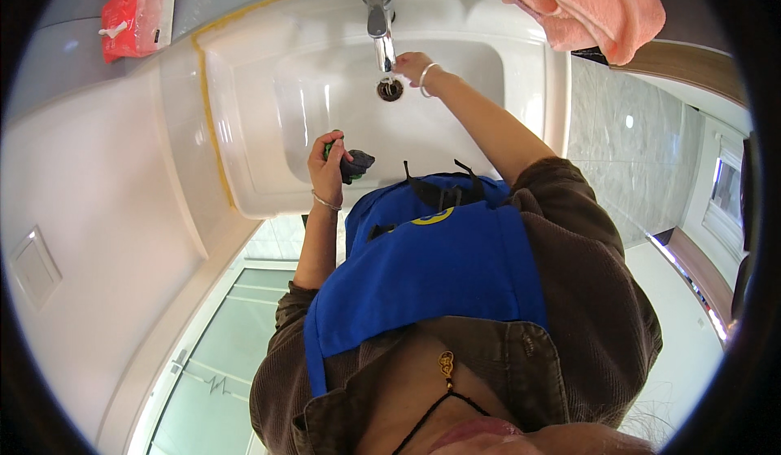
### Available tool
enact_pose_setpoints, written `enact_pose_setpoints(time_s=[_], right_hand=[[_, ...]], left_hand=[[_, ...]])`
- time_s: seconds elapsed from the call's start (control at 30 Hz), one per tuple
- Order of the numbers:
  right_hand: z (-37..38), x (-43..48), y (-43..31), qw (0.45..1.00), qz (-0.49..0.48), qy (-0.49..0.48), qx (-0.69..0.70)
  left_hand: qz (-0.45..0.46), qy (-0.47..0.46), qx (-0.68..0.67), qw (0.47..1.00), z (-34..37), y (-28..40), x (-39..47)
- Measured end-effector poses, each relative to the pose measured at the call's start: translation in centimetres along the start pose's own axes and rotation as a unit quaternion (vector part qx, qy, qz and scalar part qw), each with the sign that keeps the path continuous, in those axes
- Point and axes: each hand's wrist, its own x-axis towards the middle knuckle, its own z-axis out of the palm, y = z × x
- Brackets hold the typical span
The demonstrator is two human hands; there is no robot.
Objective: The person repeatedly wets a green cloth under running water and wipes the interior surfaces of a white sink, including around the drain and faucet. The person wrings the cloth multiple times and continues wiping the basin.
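My left hand [328,161] is closed on a small dark cloth [358,165] with green parts, held above the front left part of a white washbasin [244,150]. At the back of the basin stands a chrome faucet [384,49]. My right hand [415,69] is just to the right of its spout, fingertips close to the spout's end; whether they touch it I cannot tell. Below the spout lies the round, dark drain opening [390,90], with what looks like a thin stream of water over it. The fingers of my right hand are partly hidden by the spout.
A salmon-pink towel [592,9] hangs over the basin's back right corner. Red and clear plastic packs [137,21] lie on the grey ledge at the back left. The basin's raised rim runs round my hands, and a wall with a switch [36,267] is on the left.
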Motion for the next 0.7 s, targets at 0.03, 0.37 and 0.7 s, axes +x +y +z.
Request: enact_pose_setpoints(time_s=[0.03,0.37,0.7], right_hand=[[-0.8,-0.5,-0.3,0.998,-0.01,0.004,0.069],[-4.4,-6.3,-8.1,0.954,-0.237,0.135,0.122],[-3.4,-9.1,-10.0,0.963,-0.184,0.027,0.196]], left_hand=[[0.003,-0.007,-0.006,1.0,0.0,0.0,0.0],[0.019,-0.009,-0.001,1.0,0.3,-0.1,0.5],[0.006,-0.004,0.01,1.0,0.0,-0.3,0.5]])
